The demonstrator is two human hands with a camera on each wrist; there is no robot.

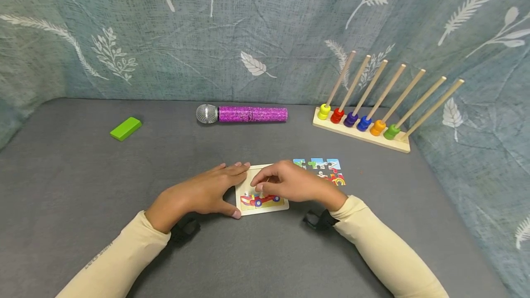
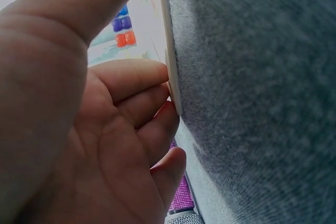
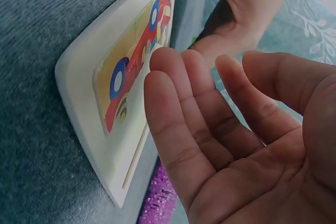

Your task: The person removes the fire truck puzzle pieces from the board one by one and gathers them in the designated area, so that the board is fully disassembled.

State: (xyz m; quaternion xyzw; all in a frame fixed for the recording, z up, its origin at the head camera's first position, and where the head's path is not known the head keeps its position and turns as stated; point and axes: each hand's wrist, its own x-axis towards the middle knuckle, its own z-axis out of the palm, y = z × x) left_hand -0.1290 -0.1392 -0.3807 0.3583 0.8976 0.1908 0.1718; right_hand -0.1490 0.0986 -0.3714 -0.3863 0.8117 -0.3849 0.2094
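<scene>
A pale wooden puzzle board (image 1: 283, 204) lies on the table, its lower part filled with pieces picturing a red car (image 1: 258, 200) with blue wheels. My left hand (image 1: 207, 191) rests along the board's left side; the thumb touches the lower left corner and the fingertips meet the upper edge. Over the middle of the board hovers my right hand (image 1: 296, 182), fingers bent loosely. In the right wrist view its thumb and index finger are slightly apart, with nothing visible between them. Several loose puzzle pieces (image 1: 318, 163) lie right of the board, partly hidden by the right hand.
A purple glittery microphone (image 1: 252, 114) lies behind the board. At the back right stands a wooden peg rack (image 1: 360, 134) with coloured beads on its upright rods. A green block (image 1: 126, 128) is at the back left. A leaf-patterned curtain (image 1: 182, 36) hangs behind the grey table.
</scene>
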